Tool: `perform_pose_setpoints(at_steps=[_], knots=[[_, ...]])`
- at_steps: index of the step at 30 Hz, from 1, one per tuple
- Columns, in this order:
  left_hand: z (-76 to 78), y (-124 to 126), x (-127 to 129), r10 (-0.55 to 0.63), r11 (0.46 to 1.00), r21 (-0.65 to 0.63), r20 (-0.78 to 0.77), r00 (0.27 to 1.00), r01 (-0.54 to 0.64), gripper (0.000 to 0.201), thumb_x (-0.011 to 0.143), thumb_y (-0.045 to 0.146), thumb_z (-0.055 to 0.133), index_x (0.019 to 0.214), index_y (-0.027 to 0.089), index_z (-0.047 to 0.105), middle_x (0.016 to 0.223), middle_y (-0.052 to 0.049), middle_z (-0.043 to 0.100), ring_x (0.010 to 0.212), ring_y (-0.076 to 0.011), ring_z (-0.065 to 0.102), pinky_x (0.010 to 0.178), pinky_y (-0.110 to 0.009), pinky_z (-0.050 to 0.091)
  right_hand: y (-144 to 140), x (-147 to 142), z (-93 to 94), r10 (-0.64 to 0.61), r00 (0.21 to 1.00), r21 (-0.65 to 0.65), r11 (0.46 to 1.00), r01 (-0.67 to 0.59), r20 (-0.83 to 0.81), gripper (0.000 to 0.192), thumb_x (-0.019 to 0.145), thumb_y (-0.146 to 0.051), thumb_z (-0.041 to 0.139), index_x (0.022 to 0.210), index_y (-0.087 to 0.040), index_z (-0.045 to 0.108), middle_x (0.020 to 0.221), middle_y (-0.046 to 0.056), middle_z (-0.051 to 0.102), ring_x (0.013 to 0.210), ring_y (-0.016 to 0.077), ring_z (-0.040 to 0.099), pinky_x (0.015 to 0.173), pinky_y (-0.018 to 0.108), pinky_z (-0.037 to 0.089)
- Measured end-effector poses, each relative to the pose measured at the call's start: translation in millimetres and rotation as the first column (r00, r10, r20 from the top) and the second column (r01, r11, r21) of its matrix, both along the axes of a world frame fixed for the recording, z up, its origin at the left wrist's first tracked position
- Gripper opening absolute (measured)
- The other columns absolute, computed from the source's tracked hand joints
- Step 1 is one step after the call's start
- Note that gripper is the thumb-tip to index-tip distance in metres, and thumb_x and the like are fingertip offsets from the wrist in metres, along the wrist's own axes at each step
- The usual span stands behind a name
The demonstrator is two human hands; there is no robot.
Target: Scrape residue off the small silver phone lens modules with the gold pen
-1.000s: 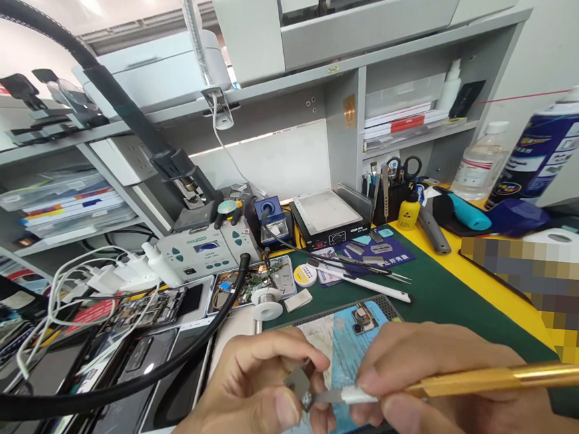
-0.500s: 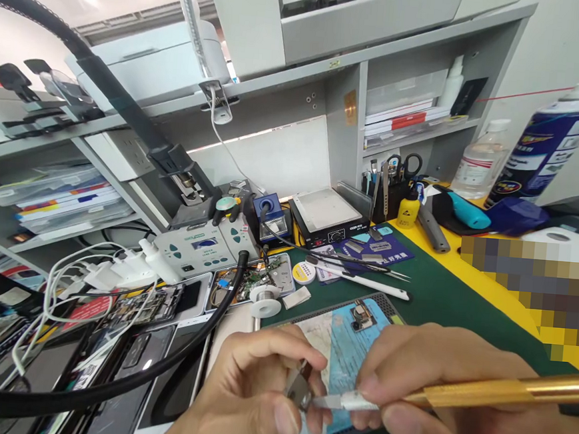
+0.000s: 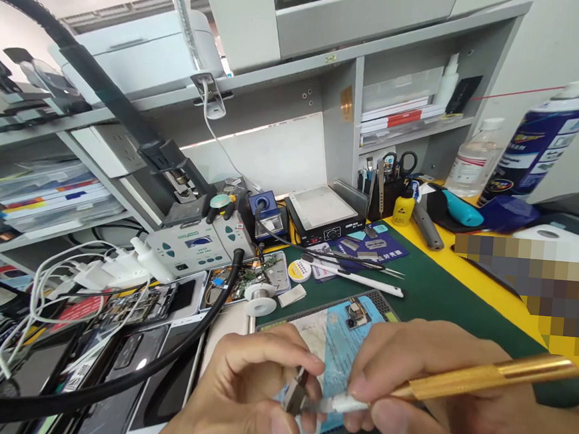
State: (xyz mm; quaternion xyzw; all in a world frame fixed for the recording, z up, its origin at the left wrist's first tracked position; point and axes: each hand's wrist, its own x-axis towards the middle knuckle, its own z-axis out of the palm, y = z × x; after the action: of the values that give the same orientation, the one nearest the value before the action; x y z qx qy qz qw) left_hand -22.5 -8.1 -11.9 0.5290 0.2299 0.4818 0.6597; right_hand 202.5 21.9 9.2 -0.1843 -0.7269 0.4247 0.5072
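Note:
A small dark metal part point(image 3: 296, 393) is pinched between the thumb and fingers of my left hand point(image 3: 251, 381); its exact kind I cannot make out. My right hand point(image 3: 421, 381) grips a craft knife point(image 3: 497, 377) with a gold handle, held like a pen. The knife's short blade points left and meets, or nearly meets, the side of the metal part. Below both hands lies a blue and white work mat point(image 3: 331, 327). A small camera module or board piece point(image 3: 359, 314) sits on that mat's upper right.
Behind the hands stand a hot plate point(image 3: 323, 209) and a grey rework station point(image 3: 200, 243). A black hose point(image 3: 156, 387) arcs across phones at the left. A solder spool point(image 3: 261, 300), white pen-like tool point(image 3: 374, 282) and tweezers point(image 3: 388, 271) lie ahead. A spray can point(image 3: 536, 143) stands right.
The knife's handle end has shifted left and swung up slightly, and the metal part has turned a little in my left fingers. The whole view has shifted slightly.

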Motion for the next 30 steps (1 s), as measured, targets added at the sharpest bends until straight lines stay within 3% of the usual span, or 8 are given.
perform_pose_setpoints(at_steps=[7,14,17,20,22,25,30], knots=[[-4.2,-1,0,0.014,0.999,0.053,0.004,1.0,-0.014,0.035,0.082,0.028,0.08,0.117,0.028,0.075,0.094,-0.004,0.058,0.077,-0.0146,0.06,0.073,-0.031,0.055,3,-2,1.4,-0.005,1.0,-0.024,1.0,0.005,-0.012,0.021,0.079,-0.008,0.07,0.089,-0.025,0.074,0.071,0.001,0.075,0.061,0.0155,0.071,0.059,0.021,0.056],[-2.0,3,0,0.007,0.999,0.033,0.013,1.0,-0.007,0.034,0.08,0.027,0.082,0.114,0.025,0.078,0.09,-0.004,0.059,0.076,-0.0134,0.062,0.068,-0.024,0.053,0,-2,-0.4,0.007,1.0,-0.011,1.0,-0.007,-0.029,0.029,0.079,-0.003,0.069,0.093,-0.027,0.073,0.078,-0.002,0.077,0.067,0.0124,0.071,0.064,0.017,0.056],[-0.4,4,-1,0.005,1.0,-0.001,0.003,1.0,-0.005,0.033,0.079,0.027,0.084,0.111,0.023,0.079,0.088,-0.004,0.062,0.074,-0.0127,0.064,0.067,-0.023,0.052,1,-1,-1.7,0.019,1.0,-0.045,0.999,-0.02,-0.007,0.023,0.081,-0.005,0.069,0.092,-0.024,0.074,0.077,0.0,0.075,0.065,0.0129,0.071,0.063,0.018,0.057],[2.7,3,0,0.02,0.998,-0.059,0.009,1.0,-0.02,0.031,0.078,0.028,0.085,0.109,0.024,0.08,0.088,-0.004,0.065,0.073,-0.0135,0.067,0.07,-0.027,0.054,4,1,-5.5,0.117,0.993,-0.151,0.982,-0.115,0.006,0.015,0.088,-0.009,0.066,0.093,-0.021,0.074,0.077,0.002,0.075,0.067,0.0142,0.072,0.065,0.021,0.059],[5.3,1,1,0.033,0.994,-0.107,0.015,0.999,-0.032,0.031,0.078,0.029,0.085,0.108,0.023,0.08,0.088,-0.003,0.067,0.073,-0.0147,0.07,0.07,-0.028,0.055,5,2,-8.5,0.21,0.977,-0.28,0.936,-0.211,-0.034,0.01,0.095,-0.016,0.063,0.098,-0.02,0.072,0.078,0.003,0.074,0.07,0.0151,0.073,0.065,0.023,0.06],[8.2,-2,5,0.063,0.985,-0.166,0.032,0.998,-0.057,0.03,0.077,0.031,0.085,0.106,0.023,0.08,0.087,-0.001,0.069,0.073,-0.0139,0.072,0.067,-0.023,0.055,6,1,-10.4,0.304,0.945,-0.468,0.822,-0.325,-0.123,0.013,0.098,-0.027,0.063,0.099,-0.017,0.07,0.079,0.004,0.071,0.074,0.0161,0.073,0.064,0.024,0.06],[8.8,-2,8,0.098,0.962,-0.262,0.073,0.992,-0.076,0.029,0.077,0.032,0.086,0.103,0.022,0.081,0.083,-0.001,0.074,0.07,-0.0133,0.071,0.069,-0.027,0.058,9,-4,-7.8,0.326,0.911,-0.612,0.675,-0.412,-0.254,0.011,0.098,-0.029,0.066,0.098,-0.018,0.069,0.079,0.002,0.074,0.074,0.0132,0.074,0.064,0.02,0.059]])
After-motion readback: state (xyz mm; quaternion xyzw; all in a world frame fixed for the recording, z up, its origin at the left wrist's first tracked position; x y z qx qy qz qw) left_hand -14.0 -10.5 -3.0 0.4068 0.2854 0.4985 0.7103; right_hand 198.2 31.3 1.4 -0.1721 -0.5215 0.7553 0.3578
